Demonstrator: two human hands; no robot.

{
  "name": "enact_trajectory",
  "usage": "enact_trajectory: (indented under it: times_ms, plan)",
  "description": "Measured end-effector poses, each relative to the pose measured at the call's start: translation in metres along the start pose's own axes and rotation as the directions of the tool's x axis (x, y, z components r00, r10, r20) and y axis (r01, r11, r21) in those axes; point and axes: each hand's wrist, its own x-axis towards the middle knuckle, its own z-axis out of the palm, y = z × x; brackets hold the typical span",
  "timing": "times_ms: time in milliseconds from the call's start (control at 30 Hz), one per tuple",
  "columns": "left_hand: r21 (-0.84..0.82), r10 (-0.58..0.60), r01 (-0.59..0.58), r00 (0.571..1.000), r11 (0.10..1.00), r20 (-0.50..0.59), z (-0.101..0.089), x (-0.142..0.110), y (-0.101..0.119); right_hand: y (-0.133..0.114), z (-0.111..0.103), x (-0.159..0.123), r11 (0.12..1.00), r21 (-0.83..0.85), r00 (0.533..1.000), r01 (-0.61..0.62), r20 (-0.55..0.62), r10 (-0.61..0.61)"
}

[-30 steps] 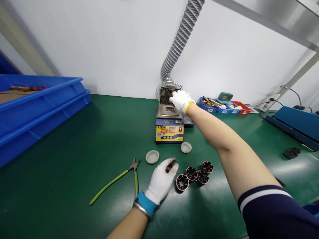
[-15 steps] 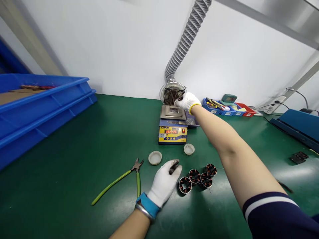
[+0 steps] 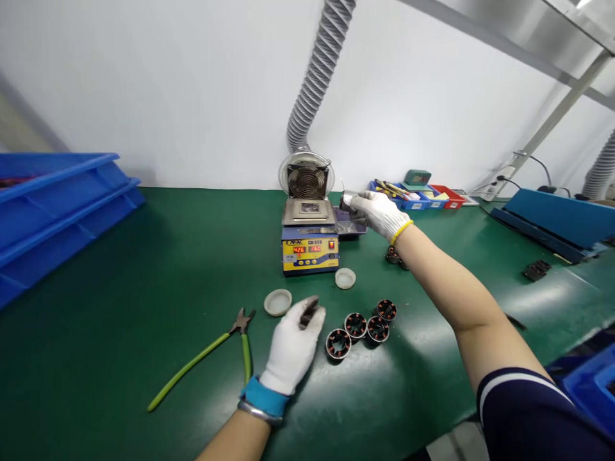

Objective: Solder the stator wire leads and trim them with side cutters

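Observation:
My right hand (image 3: 382, 214), in a white glove, is raised to the right of the solder pot (image 3: 310, 251) and grips a small motor stator (image 3: 346, 200) by its side. A thin wire sticks up from it. My left hand (image 3: 292, 342), gloved and with darkened fingertips, rests on the table; its fingers are loosely curled with a gap to the thumb, and I see nothing in them. Beside it stand several ring-shaped stators (image 3: 356, 326) with copper windings. Green-handled cutters (image 3: 204, 362) lie open to its left. A shallow white dish (image 3: 277, 302) is just beyond.
A smaller dish (image 3: 344, 278) sits before the pot. Behind the pot stands a round fume hood (image 3: 307, 178) with a grey hose (image 3: 319, 70). A purple tray (image 3: 353, 229) adjoins it. Blue bins (image 3: 62, 211) are left; more stators (image 3: 393, 255) lie under my right forearm.
My right hand has drawn back from above the solder pot to its right, with the stator in it. My left hand stays beside the cutters. The view has turned somewhat to the right.

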Motion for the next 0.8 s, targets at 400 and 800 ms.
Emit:
enact_trajectory:
  times_ms: [400, 800]
  plan:
    - [0.799, 0.266, -0.462, 0.884, 0.386, 0.383, 0.031, -0.095, 0.061, 0.166, -0.004, -0.183, 0.995, 0.1, 0.996, -0.005, -0.088, 0.014]
    - [0.932, -0.147, -0.273, 0.938, 0.238, 0.313, 0.062, -0.079, 0.074, 0.162, -0.03, -0.197, 0.952, -0.178, 0.968, 0.25, 0.006, -0.253]
